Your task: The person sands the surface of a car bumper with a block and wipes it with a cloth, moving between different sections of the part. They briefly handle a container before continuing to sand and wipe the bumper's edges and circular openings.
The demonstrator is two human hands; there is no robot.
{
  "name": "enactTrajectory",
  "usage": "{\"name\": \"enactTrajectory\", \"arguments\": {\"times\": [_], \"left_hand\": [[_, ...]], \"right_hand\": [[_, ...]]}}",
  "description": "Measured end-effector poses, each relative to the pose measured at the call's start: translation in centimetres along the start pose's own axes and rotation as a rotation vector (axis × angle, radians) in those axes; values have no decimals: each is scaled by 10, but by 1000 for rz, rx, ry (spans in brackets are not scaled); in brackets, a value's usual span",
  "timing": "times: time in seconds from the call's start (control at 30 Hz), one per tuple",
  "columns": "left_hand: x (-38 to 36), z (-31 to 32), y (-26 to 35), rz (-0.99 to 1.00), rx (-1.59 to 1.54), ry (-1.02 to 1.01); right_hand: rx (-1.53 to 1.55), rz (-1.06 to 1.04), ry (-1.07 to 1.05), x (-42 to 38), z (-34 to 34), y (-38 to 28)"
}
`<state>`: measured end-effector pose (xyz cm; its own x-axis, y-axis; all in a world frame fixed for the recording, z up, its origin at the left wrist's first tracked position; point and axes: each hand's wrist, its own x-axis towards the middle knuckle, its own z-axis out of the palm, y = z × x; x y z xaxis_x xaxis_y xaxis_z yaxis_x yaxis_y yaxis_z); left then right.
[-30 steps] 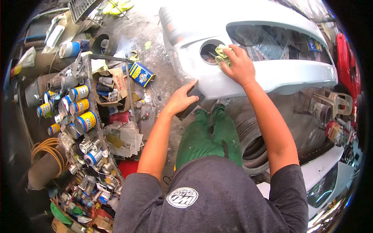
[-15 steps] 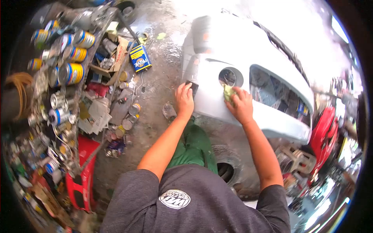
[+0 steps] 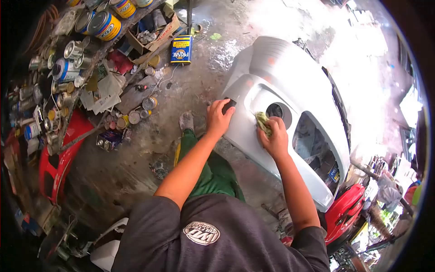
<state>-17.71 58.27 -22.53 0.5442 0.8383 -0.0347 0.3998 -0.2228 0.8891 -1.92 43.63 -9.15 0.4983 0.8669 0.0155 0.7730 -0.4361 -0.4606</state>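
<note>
A white car bumper (image 3: 312,154) with a round fog-lamp hole and a large grille opening lies in front of me. At its near left edge, my left hand (image 3: 219,117) is closed around a small dark block (image 3: 229,106), which rests against the bumper. My right hand (image 3: 275,138) grips a crumpled yellow-green cloth (image 3: 263,124) and presses it to the white surface just left of the round hole (image 3: 277,111). Its fingertips are partly hidden by the cloth.
Left of me stands a cluttered rack with paint cans (image 3: 105,26) and a cardboard box (image 3: 154,38). A blue thinner tin (image 3: 181,50) sits on the wet floor. Red car parts lie at left (image 3: 68,149) and at right (image 3: 346,213).
My view has turned, so the bumper appears more tilted and lower. My right hand and the cloth are now left of the round hole rather than at its lower edge; both hands keep their hold.
</note>
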Motion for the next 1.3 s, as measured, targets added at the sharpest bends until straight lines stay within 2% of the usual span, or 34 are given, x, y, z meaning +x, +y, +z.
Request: {"name": "enactTrajectory", "arguments": {"times": [0.1, 0.13, 0.2, 0.3, 0.37, 0.47, 0.57, 0.6, 0.7, 0.77, 0.87, 0.9, 1.03, 1.1, 1.13, 1.2, 1.27, 1.3], "left_hand": [[-22, -13, 2, 11, 38, -13], [-38, -23, 4, 15, 60, -28], [-57, -34, 10, 1, 86, -51], [-33, -20, 2, -32, 58, 18], [-20, -10, -9, -50, 33, 13], [-30, -16, 6, -28, 66, 17], [-43, -20, 20, -44, 104, 9], [-30, -17, 22, -12, 116, 36], [20, 9, 2, -71, 61, -14], [15, 11, 4, -34, 84, -8], [-45, 5, 26, 14, 162, -74], [-51, 6, 25, -24, 161, -77], [10, 18, 3, -173, 84, -80], [24, 21, -2, -146, 122, -85], [15, 20, -4, -123, 33, -91], [-21, 12, -1, 37, 230, -40], [-35, 5, -11, 31, 213, -68], [-18, 9, -21, -92, 65, -98]], "right_hand": [[-54, -135, 72, -8, -2, -5], [-28, -118, 67, -8, 4, -2], [-56, -185, -16, -4, 9, 1], [10, -258, -128, 9, 21, -16], [-81, -222, -237, 12, 36, -28], [17, -33, -165, 22, 36, -25], [-89, -69, 66, 27, 23, 6], [-40, 36, 31, 27, 19, 11], [-20, 83, 85, 29, 28, 8], [-93, 75, 63, 32, 35, 13], [-93, 86, 45, 34, 48, 17], [-87, 106, 17, 35, 50, 14], [-87, 127, -6, 37, 52, 8], [-85, 138, 13, 34, 55, 8], [-90, 141, 22, 34, 55, 10], [-11, 155, 69, 31, 51, 7], [61, 154, 37, 25, 49, 7], [65, 167, 23, 24, 45, 6]]}}
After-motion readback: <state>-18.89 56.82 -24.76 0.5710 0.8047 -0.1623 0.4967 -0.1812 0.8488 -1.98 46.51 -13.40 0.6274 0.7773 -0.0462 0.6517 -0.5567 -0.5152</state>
